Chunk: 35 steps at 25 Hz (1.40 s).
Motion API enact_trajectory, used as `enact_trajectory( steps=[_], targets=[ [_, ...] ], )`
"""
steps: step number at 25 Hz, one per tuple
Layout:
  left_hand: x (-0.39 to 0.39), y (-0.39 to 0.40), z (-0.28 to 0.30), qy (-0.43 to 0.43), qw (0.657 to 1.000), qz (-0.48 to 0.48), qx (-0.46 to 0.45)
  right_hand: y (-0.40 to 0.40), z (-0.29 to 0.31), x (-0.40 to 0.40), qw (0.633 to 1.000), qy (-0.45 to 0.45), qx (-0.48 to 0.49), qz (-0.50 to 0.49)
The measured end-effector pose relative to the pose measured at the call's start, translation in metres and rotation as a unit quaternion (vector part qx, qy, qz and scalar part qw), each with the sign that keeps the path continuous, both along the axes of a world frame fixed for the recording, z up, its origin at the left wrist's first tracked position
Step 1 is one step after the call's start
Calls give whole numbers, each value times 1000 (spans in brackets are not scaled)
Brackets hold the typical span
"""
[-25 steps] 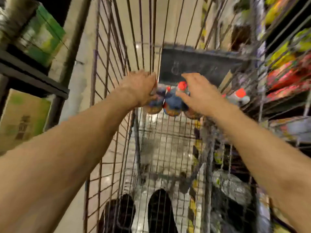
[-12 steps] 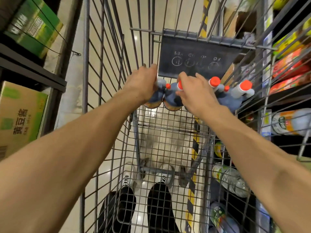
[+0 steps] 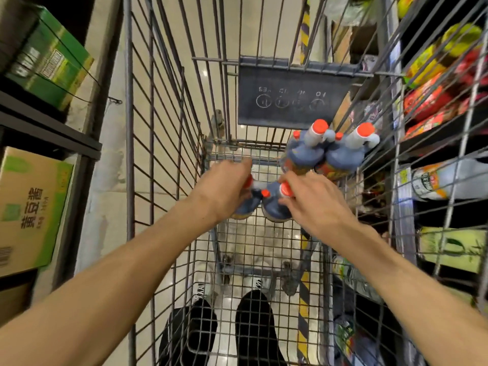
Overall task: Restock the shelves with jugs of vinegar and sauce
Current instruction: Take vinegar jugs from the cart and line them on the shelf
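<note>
Four dark jugs with orange-red caps, standing in a wire cart [image 3: 169, 143]. Near pair [image 3: 266, 206] side by side on the cart's mesh floor, upright, touching each other, tops mostly covered: left hand [image 3: 224, 191] curled over the left one's cap, right hand [image 3: 314, 204] curled over the right one's. Orange-yellow labels showing low on their bodies. Far pair [image 3: 327, 154] just beyond and to the right, against the cart's right wall, touching each other, grey necks with handles, small second red caps beside the main ones.
</note>
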<state>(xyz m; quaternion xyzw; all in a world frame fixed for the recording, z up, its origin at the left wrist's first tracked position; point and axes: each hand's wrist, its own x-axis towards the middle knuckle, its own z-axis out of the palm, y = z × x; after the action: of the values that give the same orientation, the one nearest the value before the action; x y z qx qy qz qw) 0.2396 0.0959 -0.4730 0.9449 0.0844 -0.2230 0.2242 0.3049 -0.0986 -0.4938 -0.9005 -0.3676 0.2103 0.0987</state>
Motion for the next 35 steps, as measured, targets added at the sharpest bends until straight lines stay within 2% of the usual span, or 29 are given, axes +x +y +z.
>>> enact_trajectory(
  steps=[4, 6, 8, 11, 14, 16, 21, 25, 29, 32, 35],
  targets=[
    [-11, -21, -8, -7, 999, -46, -6, -44, -6, -23, 995, 27, 80, -61],
    [-18, -28, -16, -13, 999, -35, -31, -59, -12, -27, 988, 41, 103, -111],
    [-25, -32, -24, -49, 994, 10, -93, -67, -20, -24, 975, 84, 130, -161],
    [-36, -34, -39, -100, 968, 108, -204, -72, -32, -23, 926, 201, 219, -233],
    [-46, -34, -62, -84, 940, 197, -265, -68, -48, -32, 874, 258, 294, -290],
    [-51, -34, -80, -64, 903, 272, -326, -68, -60, -36, 829, 285, 348, -333],
    [-53, -37, -118, 8, 854, 327, -405, -76, -100, -46, 765, 349, 342, -420],
    [-48, -38, -135, 22, 831, 347, -433, -77, -117, -37, 771, 360, 324, -412],
    [-29, -35, -137, 15, 817, 352, -456, -73, -124, -17, 763, 362, 375, -382],
    [-12, -37, -133, 12, 789, 386, -477, -58, -126, -11, 733, 331, 414, -427],
    [-6, -44, -128, 39, 754, 432, -493, -45, -131, -13, 681, 323, 447, -482]
  ],
)
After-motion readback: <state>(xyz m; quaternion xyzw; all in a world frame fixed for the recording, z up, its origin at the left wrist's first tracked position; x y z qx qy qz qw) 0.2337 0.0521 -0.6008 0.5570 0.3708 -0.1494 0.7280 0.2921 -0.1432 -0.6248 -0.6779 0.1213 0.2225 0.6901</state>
